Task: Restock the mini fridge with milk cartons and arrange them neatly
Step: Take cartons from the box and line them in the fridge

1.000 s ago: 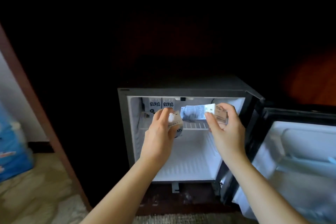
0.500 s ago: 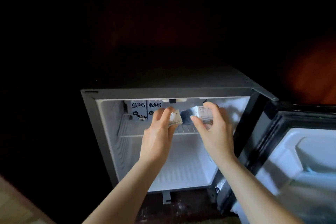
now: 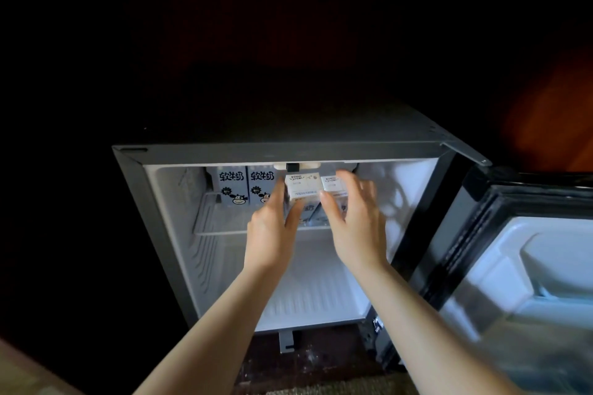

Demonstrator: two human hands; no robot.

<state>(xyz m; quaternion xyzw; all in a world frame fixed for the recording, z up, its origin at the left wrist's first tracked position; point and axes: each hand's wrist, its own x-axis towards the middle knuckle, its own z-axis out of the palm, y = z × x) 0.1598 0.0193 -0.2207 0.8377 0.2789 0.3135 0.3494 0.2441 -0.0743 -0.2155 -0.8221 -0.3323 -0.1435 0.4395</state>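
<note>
The mini fridge (image 3: 167, 234) stands open, its door (image 3: 529, 266) swung to the right. Two milk cartons (image 3: 245, 184) with cow prints stand upright at the back left of the upper wire shelf (image 3: 221, 224). My left hand (image 3: 272, 231) grips a third milk carton (image 3: 303, 186) on the shelf, just right of those two. Beside it, my right hand (image 3: 356, 218) wraps around a fourth carton (image 3: 333, 184); its fingers are blurred. Both held cartons show their tops and lean slightly towards me.
The fridge's lower compartment (image 3: 308, 292) holds nothing. The right part of the upper shelf is bare. Dark wooden cabinet surrounds the fridge. A strip of pale floor (image 3: 29, 375) shows at the bottom left.
Both hands have pushed their cartons further in onto the upper shelf and brought them side by side, closer to upright. The view has moved nearer the fridge.
</note>
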